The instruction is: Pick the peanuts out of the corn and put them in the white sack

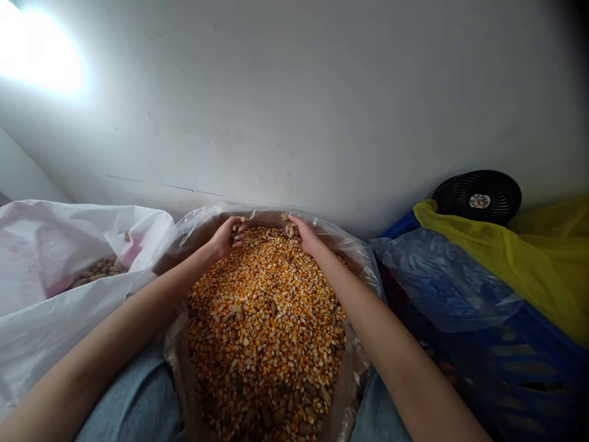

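Note:
A clear plastic sack [354, 258] lined with a brown layer stands between my knees, full of dried yellow-orange corn kernels [264, 325] with some peanuts in their shells mixed in. My left hand [227, 236] is cupped at the far side of the sack, its fingers curled around a few peanuts. At the same far side, my right hand [299, 234] also holds a few peanuts in curled fingers. Both hands are just above the kernels, and my forearms reach over the sack.
To the left, a white woven sack [55, 245] holds shelled-looking brown peanuts [97, 270]. To the right are a blue crate [519, 368] under blue plastic, a yellow plastic sheet [506, 264] and a round black fan [478, 197]. A white wall stands behind.

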A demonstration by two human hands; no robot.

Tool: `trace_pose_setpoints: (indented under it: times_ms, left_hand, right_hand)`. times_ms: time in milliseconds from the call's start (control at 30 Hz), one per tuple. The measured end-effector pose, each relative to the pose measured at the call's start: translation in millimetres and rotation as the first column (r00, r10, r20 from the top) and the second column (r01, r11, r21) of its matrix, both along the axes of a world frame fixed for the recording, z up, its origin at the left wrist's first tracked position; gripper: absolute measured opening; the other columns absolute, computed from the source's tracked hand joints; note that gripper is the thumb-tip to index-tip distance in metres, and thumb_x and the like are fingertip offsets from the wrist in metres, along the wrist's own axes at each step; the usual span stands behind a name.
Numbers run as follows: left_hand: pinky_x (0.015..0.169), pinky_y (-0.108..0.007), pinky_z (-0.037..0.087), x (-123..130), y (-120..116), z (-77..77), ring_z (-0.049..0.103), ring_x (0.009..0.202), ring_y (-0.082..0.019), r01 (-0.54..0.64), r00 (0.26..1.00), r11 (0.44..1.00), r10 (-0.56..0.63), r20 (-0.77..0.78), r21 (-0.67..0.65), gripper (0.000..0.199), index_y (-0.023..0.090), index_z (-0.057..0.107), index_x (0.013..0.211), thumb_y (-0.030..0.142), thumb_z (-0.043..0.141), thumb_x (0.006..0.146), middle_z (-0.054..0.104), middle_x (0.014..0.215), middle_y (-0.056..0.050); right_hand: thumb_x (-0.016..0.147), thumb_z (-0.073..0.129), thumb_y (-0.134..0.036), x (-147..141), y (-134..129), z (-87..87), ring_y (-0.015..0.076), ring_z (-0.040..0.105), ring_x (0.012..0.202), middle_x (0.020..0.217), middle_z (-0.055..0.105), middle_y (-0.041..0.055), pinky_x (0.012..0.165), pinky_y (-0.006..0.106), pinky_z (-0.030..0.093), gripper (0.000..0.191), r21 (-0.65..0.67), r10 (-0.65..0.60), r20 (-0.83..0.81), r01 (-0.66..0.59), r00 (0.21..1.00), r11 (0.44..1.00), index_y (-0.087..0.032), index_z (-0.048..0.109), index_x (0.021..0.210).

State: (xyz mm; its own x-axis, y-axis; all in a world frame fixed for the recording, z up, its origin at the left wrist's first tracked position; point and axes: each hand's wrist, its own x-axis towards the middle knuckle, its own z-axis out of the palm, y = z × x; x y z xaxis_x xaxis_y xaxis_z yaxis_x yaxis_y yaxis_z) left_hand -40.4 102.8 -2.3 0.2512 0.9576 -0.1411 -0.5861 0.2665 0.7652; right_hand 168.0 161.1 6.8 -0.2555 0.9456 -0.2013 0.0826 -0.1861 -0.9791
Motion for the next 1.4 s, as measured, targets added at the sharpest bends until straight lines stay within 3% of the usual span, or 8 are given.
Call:
trace_pose_setpoints:
  times_ms: [267, 467, 600, 700, 933, 1167, 1267, 1400]
  left_hand:
    - [0.026, -0.015, 0.016, -2.2, -3.5, 4.4, 0.032, 0.034, -0.006, 0.017, 0.983, 0.999, -0.011, 0.185, -0.033, 0.009, 0.017, 0.046, 0.068, 0.025, 0.045, 0.071, 0.035, 0.05, 0.005]
    - [0.03, -0.017, 0.015, -0.7, 0.5, -7.4, 0.03, 0.034, -0.005, -0.093, 0.937, 0.995, 0.103, -0.333, 0.046, 0.032, 0.017, 0.042, 0.061, 0.047, 0.047, 0.071, 0.035, 0.048, 0.006]
    - [0.042, -0.02, 0.03, -0.8, 4.1, -11.7, 0.047, 0.05, -0.011, 0.041, 0.272, 0.927, 0.349, -0.897, 0.373, 0.029, 0.017, 0.052, 0.067, 0.046, 0.05, 0.07, 0.052, 0.058, 0.0]
    - [0.056, -0.025, 0.037, 3.9, 10.3, -12.4, 0.056, 0.072, -0.019, 0.258, -0.216, 0.874, 0.469, -0.857, 0.413, 0.028, 0.021, 0.056, 0.09, 0.041, 0.042, 0.076, 0.06, 0.087, -0.005]
    - [0.063, -0.032, 0.04, 24.5, 24.6, -15.7, 0.056, 0.081, -0.025, 0.396, -0.521, 0.87, 0.476, -0.708, 0.293, 0.031, 0.013, 0.056, 0.092, 0.026, 0.03, 0.083, 0.056, 0.089, -0.013]
    - [0.064, -0.03, 0.04, 18.1, 16.1, -17.3, 0.056, 0.079, -0.022, 0.314, -0.388, 0.884, 0.452, -0.803, 0.346, 0.031, 0.015, 0.057, 0.091, 0.033, 0.034, 0.081, 0.057, 0.091, -0.01]
    - [0.061, -0.025, 0.04, 5.9, 10.5, -15.0, 0.055, 0.074, -0.017, 0.168, -0.055, 0.909, 0.395, -0.917, 0.382, 0.033, 0.017, 0.059, 0.087, 0.043, 0.042, 0.076, 0.059, 0.086, -0.006]
    - [0.038, -0.018, 0.029, -7.3, 5.6, -9.0, 0.042, 0.045, -0.007, -0.095, 0.602, 0.948, 0.298, -0.741, 0.304, 0.039, 0.014, 0.056, 0.089, 0.047, 0.048, 0.07, 0.045, 0.055, 0.002]
  right_hand:
    - [0.074, 0.035, -0.032, 0.8, -1.7, 6.4, 0.0069, 0.042, 0.04, 0.052, 0.048, -0.0029, 0.031, 0.014, 0.02, 0.021, -0.193, -0.048, -0.566, -0.075, 0.823, 0.978, -0.017, 0.049, 0.071]
    - [0.07, 0.049, -0.039, -5.8, -2.8, 0.6, 0.0057, 0.041, 0.038, 0.051, 0.046, -0.0041, 0.031, 0.014, 0.02, 0.023, -0.201, -0.096, -0.346, 0.026, 0.933, 0.979, -0.018, 0.045, 0.065]
    - [0.071, 0.05, -0.038, -9.9, -6.2, -4.8, 0.0085, 0.045, 0.043, 0.054, 0.05, -0.0013, 0.038, 0.018, 0.03, 0.021, 0.125, -0.016, 0.26, -0.017, 0.965, 0.992, -0.017, 0.054, 0.068]
    - [0.073, 0.047, -0.037, -15.0, -10.1, -6.8, 0.0157, 0.054, 0.061, 0.066, 0.059, 0.0028, 0.054, 0.025, 0.039, 0.022, 0.358, -0.11, 0.724, -0.235, 0.681, 0.904, -0.019, 0.059, 0.078]
    - [0.082, 0.034, -0.03, -30.1, -12.6, -14.4, 0.0214, 0.056, 0.084, 0.095, 0.061, 0.0107, 0.069, 0.031, 0.04, 0.029, 0.255, -0.175, 0.965, -0.531, 0.196, 0.808, -0.018, 0.054, 0.1]
    - [0.078, 0.042, -0.033, -27.1, -10.5, -17.8, 0.0198, 0.057, 0.078, 0.088, 0.063, 0.0075, 0.064, 0.028, 0.04, 0.027, 0.344, -0.208, 0.915, -0.402, 0.346, 0.848, -0.02, 0.057, 0.095]
    - [0.074, 0.046, -0.04, -22.1, -8.3, -13.5, 0.0145, 0.054, 0.059, 0.069, 0.06, 0.0033, 0.05, 0.023, 0.037, 0.026, 0.328, -0.127, 0.741, -0.191, 0.659, 0.925, -0.02, 0.06, 0.083]
    - [0.071, 0.051, -0.038, -15.1, -4.6, -5.7, 0.0053, 0.04, 0.038, 0.055, 0.049, -0.0033, 0.033, 0.017, 0.025, 0.021, 0.067, -0.033, 0.083, 0.027, 0.996, 0.997, -0.017, 0.054, 0.073]
